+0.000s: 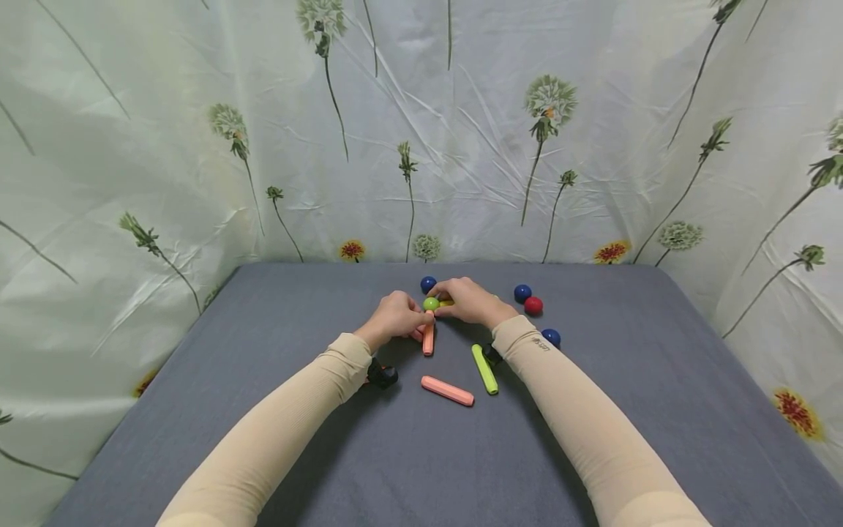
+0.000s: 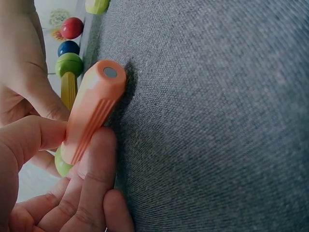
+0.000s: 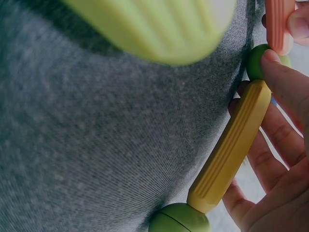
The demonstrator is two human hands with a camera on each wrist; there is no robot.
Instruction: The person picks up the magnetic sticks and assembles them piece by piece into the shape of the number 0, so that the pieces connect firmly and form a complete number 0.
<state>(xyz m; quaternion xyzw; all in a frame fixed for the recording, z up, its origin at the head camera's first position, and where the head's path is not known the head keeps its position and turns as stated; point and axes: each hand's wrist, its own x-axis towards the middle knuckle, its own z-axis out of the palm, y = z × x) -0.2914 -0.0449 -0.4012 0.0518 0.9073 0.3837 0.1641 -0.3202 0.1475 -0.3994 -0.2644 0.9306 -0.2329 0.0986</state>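
My left hand [image 1: 397, 316] pinches an orange ribbed stick [image 2: 94, 113] between thumb and fingers. A grey metal disc shows in the stick's near end. The far end meets a green ball [image 1: 431, 303]. My right hand [image 1: 469, 301] holds that ball, thumb on its near side and fingertips behind. From the same ball a yellow ribbed stick [image 3: 231, 145] runs along in front of the right fingers. A second green ball [image 3: 178, 220] sits at the yellow stick's other end. In the head view the right hand hides most of the yellow stick.
Nearer on the grey table [image 1: 296, 315] lie another orange stick [image 1: 448, 391] and a lime stick [image 1: 485, 369], the latter beside the right wrist. Blue balls [image 1: 523, 293] and a red ball [image 1: 533, 306] lie to the right; one blue ball [image 1: 428, 284] is behind the hands.
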